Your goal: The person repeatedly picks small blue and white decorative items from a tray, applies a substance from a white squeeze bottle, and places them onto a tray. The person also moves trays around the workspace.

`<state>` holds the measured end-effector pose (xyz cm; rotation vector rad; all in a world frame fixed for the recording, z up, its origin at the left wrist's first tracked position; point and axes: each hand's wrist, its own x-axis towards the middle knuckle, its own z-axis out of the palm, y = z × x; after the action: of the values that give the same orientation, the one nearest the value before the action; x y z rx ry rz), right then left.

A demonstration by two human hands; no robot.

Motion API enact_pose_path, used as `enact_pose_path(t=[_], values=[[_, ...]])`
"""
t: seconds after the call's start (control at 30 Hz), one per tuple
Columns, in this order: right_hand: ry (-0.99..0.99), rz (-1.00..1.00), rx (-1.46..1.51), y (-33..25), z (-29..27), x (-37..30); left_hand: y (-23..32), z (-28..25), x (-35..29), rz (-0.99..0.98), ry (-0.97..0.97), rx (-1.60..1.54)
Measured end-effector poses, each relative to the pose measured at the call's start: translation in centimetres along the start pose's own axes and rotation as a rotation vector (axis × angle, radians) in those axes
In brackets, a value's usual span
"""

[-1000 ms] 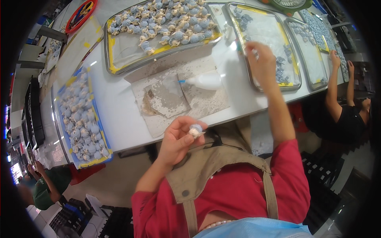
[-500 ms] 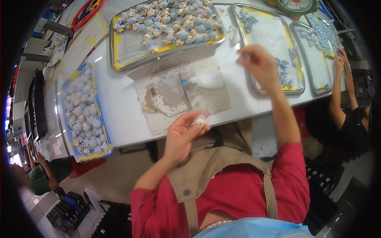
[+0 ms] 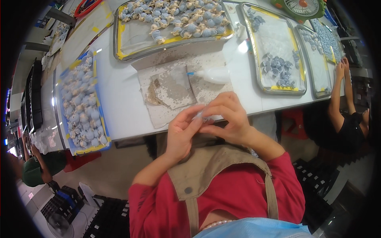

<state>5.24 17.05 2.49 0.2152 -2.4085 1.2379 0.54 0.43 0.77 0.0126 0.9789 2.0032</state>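
Observation:
My left hand pinches a small cream and blue-grey figurine between thumb and fingers, above the table's near edge. Closed in against it from the other side is my right hand, its fingertips on the figurine. The fingers cover most of the piece, so I cannot make out whether a separate part is in the right fingertips. Just beyond my hands, a white squeeze bottle with a blue tip lies on stained grey cardboard.
Similar figurines fill a metal tray at the back and a blue-edged tray at left. Blue-grey petal-like parts lie in a tray at right. A green fan stands at the far right. Other people sit at both sides.
My right hand has come from beside the right-hand tray, down and left, to meet the left hand at the figurine. The view has shifted slightly.

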Motion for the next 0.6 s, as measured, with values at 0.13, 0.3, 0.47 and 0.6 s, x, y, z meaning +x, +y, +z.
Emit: enact_pose_path(t=[0.13, 0.3, 0.47, 0.6], values=[[0.022, 0.012, -0.056, 0.0, 0.0, -1.0, 0.0, 0.6, -0.2, 0.128, 0.020, 0.068], [0.066, -0.019, -0.176, -0.5, -0.1, -1.4, -0.1, 0.8, -0.4, 0.224, 0.019, 0.277], [0.137, -0.040, -0.233, -0.9, 0.2, -1.8, -0.2, 0.9, -0.6, 0.309, 0.040, 0.379], [0.162, -0.045, -0.287, -1.3, 0.1, -1.8, -0.5, 0.6, -0.6, 0.352, 0.059, 0.522]])
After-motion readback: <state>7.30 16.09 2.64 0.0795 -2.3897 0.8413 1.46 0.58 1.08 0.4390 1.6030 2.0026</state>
